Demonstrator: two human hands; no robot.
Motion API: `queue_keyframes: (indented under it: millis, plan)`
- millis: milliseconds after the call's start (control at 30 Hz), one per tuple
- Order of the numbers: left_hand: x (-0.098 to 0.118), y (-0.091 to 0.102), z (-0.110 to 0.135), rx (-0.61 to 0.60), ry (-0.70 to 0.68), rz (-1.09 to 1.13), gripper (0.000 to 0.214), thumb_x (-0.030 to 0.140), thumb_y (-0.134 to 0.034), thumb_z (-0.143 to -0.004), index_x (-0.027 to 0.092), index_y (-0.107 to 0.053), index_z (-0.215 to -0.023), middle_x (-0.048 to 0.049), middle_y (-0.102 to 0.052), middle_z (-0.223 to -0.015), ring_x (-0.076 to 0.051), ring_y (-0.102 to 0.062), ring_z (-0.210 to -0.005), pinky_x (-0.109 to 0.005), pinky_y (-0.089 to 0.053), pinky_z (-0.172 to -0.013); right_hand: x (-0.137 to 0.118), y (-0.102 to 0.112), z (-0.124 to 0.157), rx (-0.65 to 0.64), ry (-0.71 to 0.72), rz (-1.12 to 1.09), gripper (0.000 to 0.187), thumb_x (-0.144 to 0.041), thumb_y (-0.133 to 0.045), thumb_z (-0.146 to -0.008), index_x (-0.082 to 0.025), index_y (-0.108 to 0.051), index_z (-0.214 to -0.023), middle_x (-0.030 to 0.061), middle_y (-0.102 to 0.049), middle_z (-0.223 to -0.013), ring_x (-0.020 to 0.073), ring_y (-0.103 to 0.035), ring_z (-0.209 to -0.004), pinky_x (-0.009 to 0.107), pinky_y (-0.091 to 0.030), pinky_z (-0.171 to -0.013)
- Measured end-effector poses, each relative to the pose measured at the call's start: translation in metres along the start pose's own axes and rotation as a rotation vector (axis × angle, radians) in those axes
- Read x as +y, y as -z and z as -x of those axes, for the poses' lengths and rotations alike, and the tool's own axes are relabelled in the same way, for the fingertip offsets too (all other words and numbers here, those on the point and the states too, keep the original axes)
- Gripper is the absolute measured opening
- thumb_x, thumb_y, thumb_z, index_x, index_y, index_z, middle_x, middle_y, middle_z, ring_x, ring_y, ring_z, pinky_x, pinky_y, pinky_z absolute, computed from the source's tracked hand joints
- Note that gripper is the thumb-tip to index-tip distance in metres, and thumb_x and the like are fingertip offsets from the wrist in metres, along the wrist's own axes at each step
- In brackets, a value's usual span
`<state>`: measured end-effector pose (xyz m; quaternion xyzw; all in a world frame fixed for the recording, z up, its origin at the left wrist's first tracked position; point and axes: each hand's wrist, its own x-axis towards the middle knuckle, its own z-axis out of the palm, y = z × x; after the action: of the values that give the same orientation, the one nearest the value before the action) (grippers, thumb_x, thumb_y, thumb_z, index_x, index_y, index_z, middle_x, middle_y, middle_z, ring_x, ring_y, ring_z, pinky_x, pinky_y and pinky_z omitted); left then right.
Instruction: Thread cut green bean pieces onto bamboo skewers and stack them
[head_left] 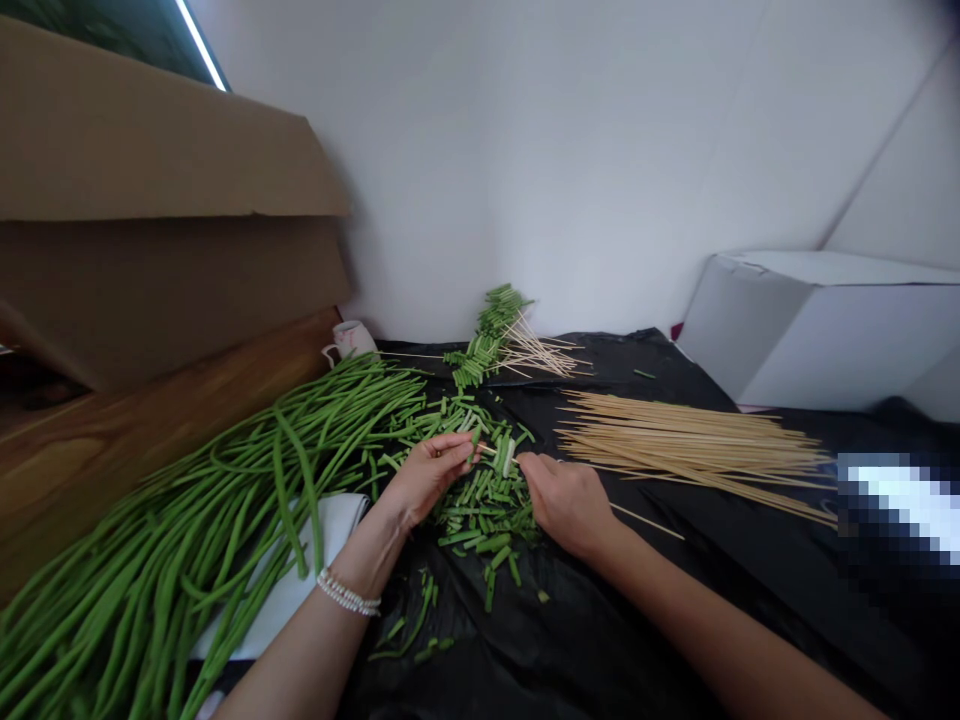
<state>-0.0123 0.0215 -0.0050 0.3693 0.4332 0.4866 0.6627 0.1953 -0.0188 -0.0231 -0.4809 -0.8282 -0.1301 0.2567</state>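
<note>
My right hand (570,500) is closed around a thin bamboo skewer (646,522), whose rear end sticks out to the right below the wrist. Its front part points left towards my left hand (431,475). A short cut piece of green bean (475,440) is pinched between my left thumb and fingers at the skewer's tip. A pale cut piece (509,458) shows by the skewer between the hands; whether it is threaded I cannot tell. Beneath both hands lies a loose heap of cut bean pieces (487,500).
Long whole green beans (225,490) cover the left side, partly over a white sheet (277,575). Bare bamboo skewers (690,440) lie at right. Skewers threaded with bean pieces (499,315) are stacked at the back, near a mug (354,338). Cardboard (165,130) and a white box (780,320) flank the black sheet (600,620).
</note>
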Motion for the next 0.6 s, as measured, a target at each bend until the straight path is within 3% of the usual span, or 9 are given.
queue_keyframes:
  millis: [267,400,600]
  plan:
    - [-0.0007,-0.0026,0.0014,-0.003,-0.01,-0.062,0.038,0.025,-0.086,-0.057,0.014,-0.071,-0.089,-0.0083,-0.074,-0.087,-0.011,-0.066,-0.072,-0.018,-0.05,-0.066,-0.0005,-0.0018,0.0009,-0.018,-0.006,-0.033,0.021,-0.013,-0.039,-0.09,-0.019,-0.059,-0.092,-0.0002,-0.061,-0.071,0.0124,-0.054,-0.058,0.029,-0.023,-0.055]
    - [0.0012,-0.0041,0.0032,-0.01,0.007,-0.071,0.032,0.028,-0.084,-0.059,0.014,-0.07,-0.084,-0.0051,-0.072,-0.08,-0.008,-0.063,-0.065,-0.016,-0.049,-0.061,0.0,-0.0002,0.0001,-0.007,-0.008,-0.055,0.022,-0.014,-0.038,-0.091,-0.018,-0.059,-0.093,0.0001,-0.062,-0.072,0.0127,-0.056,-0.059,0.029,-0.024,-0.055]
    - [0.0006,-0.0026,0.0023,-0.041,-0.011,-0.04,0.029,0.026,-0.086,-0.056,0.012,-0.073,-0.078,-0.0043,-0.071,-0.073,-0.008,-0.062,-0.065,-0.016,-0.048,-0.065,-0.0005,-0.0026,0.0012,-0.016,-0.029,-0.098,0.022,-0.012,-0.038,-0.091,-0.018,-0.059,-0.093,0.0005,-0.062,-0.071,0.0122,-0.057,-0.06,0.027,-0.026,-0.056]
